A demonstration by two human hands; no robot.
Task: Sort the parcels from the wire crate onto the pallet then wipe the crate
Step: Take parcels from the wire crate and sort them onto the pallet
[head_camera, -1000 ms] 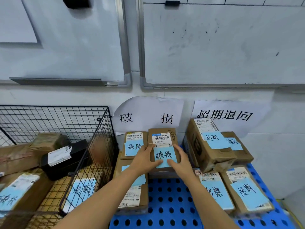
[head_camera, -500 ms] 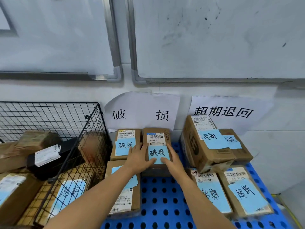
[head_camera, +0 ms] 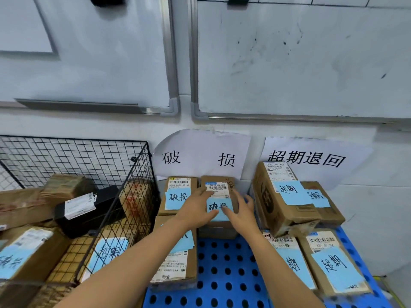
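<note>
**Both hands rest on a parcel at the pallet's back edge**

Head view: a small brown parcel [head_camera: 219,188] with a blue note [head_camera: 214,202] on top sits at the back edge of the blue pallet [head_camera: 224,265], roughly midway along it. The left hand [head_camera: 195,207] lies over the parcel's left top edge with its fingers stretched forward and its thumb on the note. The right hand [head_camera: 241,213] lies on the right side with loosely spread fingers and its thumb tip on the note. Neither hand is curled round the parcel.

A second noted parcel [head_camera: 179,192] stands just beside it to the left, and a longer one [head_camera: 175,263] lies under the left forearm along the pallet's left edge. Four more parcels fill the right side, the tallest [head_camera: 278,205] at the back right.

Beside the pallet's left edge stands the wire crate [head_camera: 138,174]. It holds a black parcel [head_camera: 93,215] and several brown ones [head_camera: 29,250].

Two paper signs [head_camera: 200,150] hang on the wall behind the pallet, under two whiteboards [head_camera: 300,58].
</note>
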